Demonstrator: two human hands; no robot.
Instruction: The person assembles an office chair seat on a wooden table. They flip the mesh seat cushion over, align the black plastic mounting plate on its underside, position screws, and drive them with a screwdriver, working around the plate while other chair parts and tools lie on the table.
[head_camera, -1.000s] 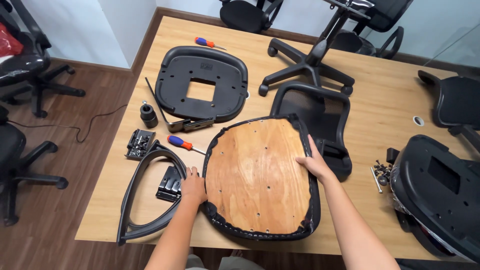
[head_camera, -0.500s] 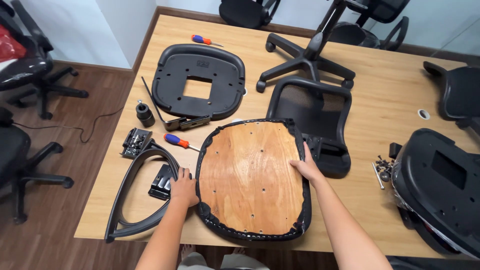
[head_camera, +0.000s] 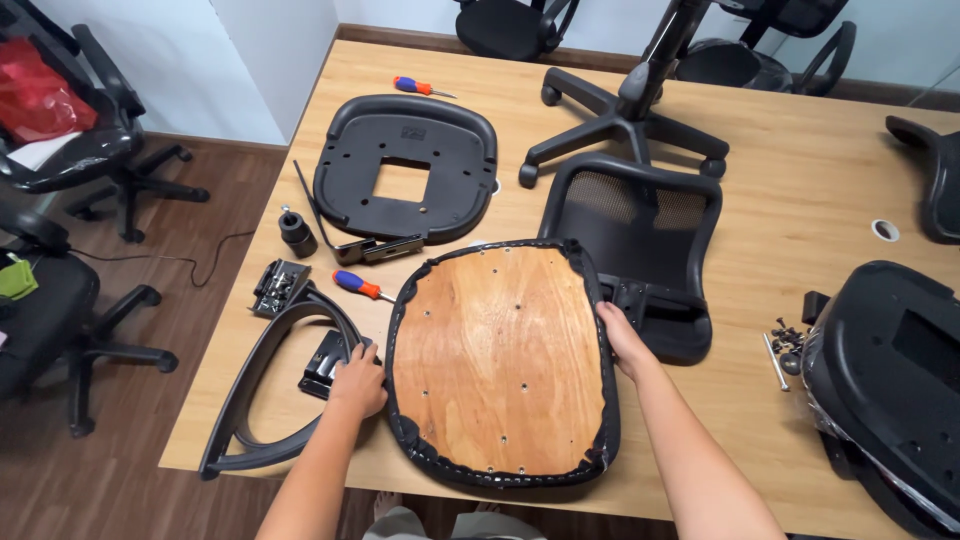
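At the far left, off the bench (head_camera: 800, 190), office chairs (head_camera: 70, 130) stand on the dark wooden floor (head_camera: 150, 460), one with a red bag (head_camera: 35, 95) on its seat. On the near left part of the bench lies a curved black armrest (head_camera: 262, 385), with a small metal bracket (head_camera: 279, 287) and a black cylinder (head_camera: 297, 232) beyond it. A red-and-blue screwdriver (head_camera: 362, 286) lies between the bracket and the seat. Farther off rests a black plastic seat pan (head_camera: 405, 165) with a square hole, and a second screwdriver (head_camera: 420, 87) lies near the far edge.

The left hand (head_camera: 358, 380) is clamped on the left rim of the upturned seat cushion (head_camera: 500, 360), fingers curled over the black fabric edge, just beside the armrest. The cushion lies plywood side up on the near middle of the bench, its near edge close to the bench edge. The right hand (head_camera: 625, 340) grips the cushion's right rim, fingers closed over it.

Just beyond the right hand lies a black mesh backrest (head_camera: 635, 250), touching the cushion's far right corner. Behind it stands a five-star chair base (head_camera: 630, 120). Further right, loose screws (head_camera: 785, 340) sit beside another black seat shell (head_camera: 885, 380) at the bench's right edge.
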